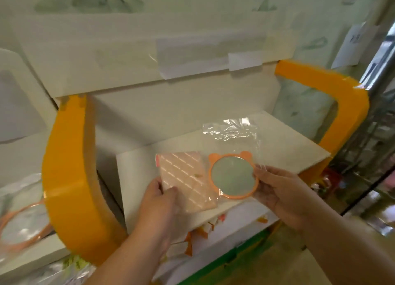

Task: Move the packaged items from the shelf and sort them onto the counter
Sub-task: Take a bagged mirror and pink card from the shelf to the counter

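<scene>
A round mirror (pixel 233 175) with an orange bear-eared frame, sealed in a clear plastic bag (pixel 232 133), sat at the front edge of the white shelf board (pixel 284 148). The right hand (pixel 277 190) pinched the mirror's right rim through the bag, thumb on top and fingers curled beneath. Just left of the mirror, and touching it, a flat pink packet (pixel 186 181) with white diagonal dashes lay tilted over the same front edge; the left hand (pixel 158 203) gripped its lower left corner, thumb pressed on its face. The bag's loose end trailed back across the board behind the mirror. Orange curved side panels (pixel 68 173) flanked the board. Far left of the mirror, on a lower surface, lay another orange-rimmed bagged mirror (pixel 23 225).
</scene>
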Motion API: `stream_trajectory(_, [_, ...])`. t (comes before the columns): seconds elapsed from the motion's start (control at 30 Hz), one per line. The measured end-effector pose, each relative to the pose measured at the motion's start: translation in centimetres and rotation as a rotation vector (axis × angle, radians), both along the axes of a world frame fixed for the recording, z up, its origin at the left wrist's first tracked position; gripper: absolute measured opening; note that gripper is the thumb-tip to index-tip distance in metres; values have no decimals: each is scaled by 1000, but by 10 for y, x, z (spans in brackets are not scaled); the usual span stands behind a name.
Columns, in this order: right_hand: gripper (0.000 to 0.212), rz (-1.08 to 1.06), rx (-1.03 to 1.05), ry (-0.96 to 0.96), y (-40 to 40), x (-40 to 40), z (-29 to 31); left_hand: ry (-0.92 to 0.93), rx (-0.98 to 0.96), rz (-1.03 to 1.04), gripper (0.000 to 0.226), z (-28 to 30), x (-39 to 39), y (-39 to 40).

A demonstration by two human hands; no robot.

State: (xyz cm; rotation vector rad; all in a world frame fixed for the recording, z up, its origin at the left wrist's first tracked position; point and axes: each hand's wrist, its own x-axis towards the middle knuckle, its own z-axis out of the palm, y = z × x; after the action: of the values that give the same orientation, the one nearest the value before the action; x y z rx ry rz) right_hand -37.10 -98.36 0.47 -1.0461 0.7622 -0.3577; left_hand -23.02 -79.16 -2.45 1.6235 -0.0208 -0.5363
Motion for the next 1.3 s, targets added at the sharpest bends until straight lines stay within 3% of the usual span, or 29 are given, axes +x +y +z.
stream_trajectory(0.2, [16,56,79,-13,-55,69,-39,-16,47,151,31,-31,36,-22])
stream_trajectory(0.3, [22,141,93,18,-80,104,-59,-25,98,248,30,-31,50,-27])
stream_trajectory(0.47, [21,255,7,46,-102,151,-80,-65,274,335,35,-44,79,-28])
stream_trajectory(0.6, [13,303,-192,91,-111,175,-82,-168,509,391,28,-34,88,-28])
stream_trajectory(0.73, [17,388,-544,202,-116,184,-79,-277,686,372,47,-32,89,-28])
stream_trajectory(0.87, [18,451,-794,263,-115,182,-75,-333,820,357,25,-41,83,-27])
stream_trajectory(1.03, [42,552,-879,335,-122,183,-74,-382,888,281,49,-42,73,-27])
stream_trajectory(1.17, [59,618,-924,346,-129,182,-74,-430,1018,155,23,-44,65,-29])
stream_trajectory(1.3, [52,665,-1142,364,-128,172,-70,-435,1071,97,20,-38,58,-34])
